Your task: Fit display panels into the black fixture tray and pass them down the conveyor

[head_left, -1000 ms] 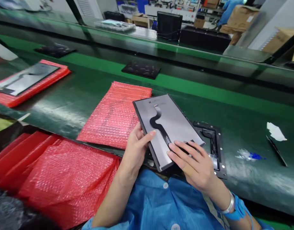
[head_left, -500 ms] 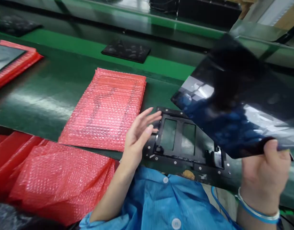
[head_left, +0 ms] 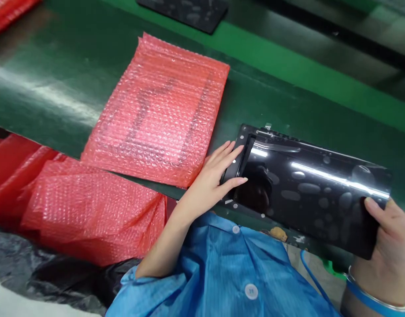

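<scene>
The right hand (head_left: pixel 392 233) pinches the glossy black rectangular panel (head_left: pixel 308 189) by one end; the left hand (head_left: pixel 213 180), fingers spread, grips nothing. The panel covers most of the white-dotted black frame (head_left: pixel 247 131), seemingly not yet flush.

Right hand (head_left: pixel 392 240): gripping your display panel (head_left: pixel 308 193)
Left hand (head_left: pixel 213 178): on black frame (head_left: pixel 235 166)
Bubble-wrap pouch (head_left: pixel 159 112): left of display panel

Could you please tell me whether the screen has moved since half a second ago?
Yes: the screen has moved left and down, covering most of the black frame.
</scene>
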A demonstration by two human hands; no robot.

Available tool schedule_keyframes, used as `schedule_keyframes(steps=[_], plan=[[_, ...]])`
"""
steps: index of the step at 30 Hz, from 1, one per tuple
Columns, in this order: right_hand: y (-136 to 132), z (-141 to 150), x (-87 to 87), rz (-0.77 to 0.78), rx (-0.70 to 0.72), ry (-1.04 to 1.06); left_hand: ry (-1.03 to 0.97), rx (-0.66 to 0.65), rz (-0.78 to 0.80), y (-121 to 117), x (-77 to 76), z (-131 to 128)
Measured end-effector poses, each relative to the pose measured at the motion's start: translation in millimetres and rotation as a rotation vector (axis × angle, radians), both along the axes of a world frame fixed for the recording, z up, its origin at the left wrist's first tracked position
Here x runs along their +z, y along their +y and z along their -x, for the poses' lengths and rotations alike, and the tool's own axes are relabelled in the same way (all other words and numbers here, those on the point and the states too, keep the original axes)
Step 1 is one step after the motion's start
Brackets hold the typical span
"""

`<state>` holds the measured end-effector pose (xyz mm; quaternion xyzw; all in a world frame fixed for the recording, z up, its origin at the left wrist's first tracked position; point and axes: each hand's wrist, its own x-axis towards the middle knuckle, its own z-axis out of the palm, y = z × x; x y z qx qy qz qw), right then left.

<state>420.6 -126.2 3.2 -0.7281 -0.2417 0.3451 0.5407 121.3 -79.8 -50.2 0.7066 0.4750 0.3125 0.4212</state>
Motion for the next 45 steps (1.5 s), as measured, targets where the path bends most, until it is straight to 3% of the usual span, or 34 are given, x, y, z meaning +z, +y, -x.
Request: schedule_keyframes(steps=[10,23,39,42,45], plan=[[11.0,-1.3,-6.7,0.036,0.020,-0.025,0.112,-0.019,-0.157,-2.6,-9.2,-3.0],[13.9,-0.2,-3.2,0.072,0.089,-0.067,0.184,-0.032,-0.248,-1.8,-10.6,-5.2],[14.7,0.1,-4.6,0.150,0.072,-0.061,0.195,-0.016,-0.294,-4.9,-11.8,-7.5],[13.8,-10.2,-2.1,0.221,0.115,-0.143,0.206,-0.011,-0.273,-5.1,-10.8,-8.2],[19.5,-32.8,1.2,0.341,0.270,-0.468,0.212,-0.011,-0.269,-4.6,-11.0,-8.9]])
